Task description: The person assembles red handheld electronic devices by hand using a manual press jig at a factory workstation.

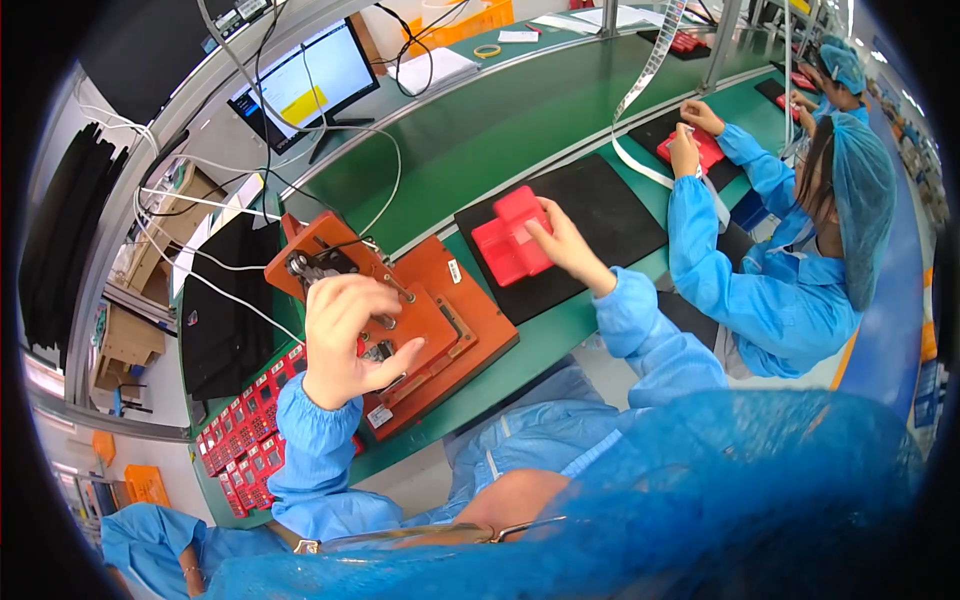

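Observation:
My left hand (pixel 350 335) hovers over an orange test fixture (pixel 480 325), with its fingers curved and its thumb apart. Nothing shows in its grasp. Just behind its fingers is a metal toggle clamp (pixel 318 268) on the fixture's upright part; whether they touch, I cannot tell. My right hand (pixel 568 245) pinches the right side of a red plastic tray (pixel 508 255), thumb on top. The tray has raised, stepped parts and sits over a black mat (pixel 605 215). The hand covers part of its right edge.
Rows of small red-framed devices (pixel 240 430) lie at the left beside the fixture. Behind it stand a monitor (pixel 310 85) and loose white cables (pixel 398 165). At the right, a co-worker (pixel 780 250) in blue handles a red tray (pixel 708 150) under a hanging label strip (pixel 650 75).

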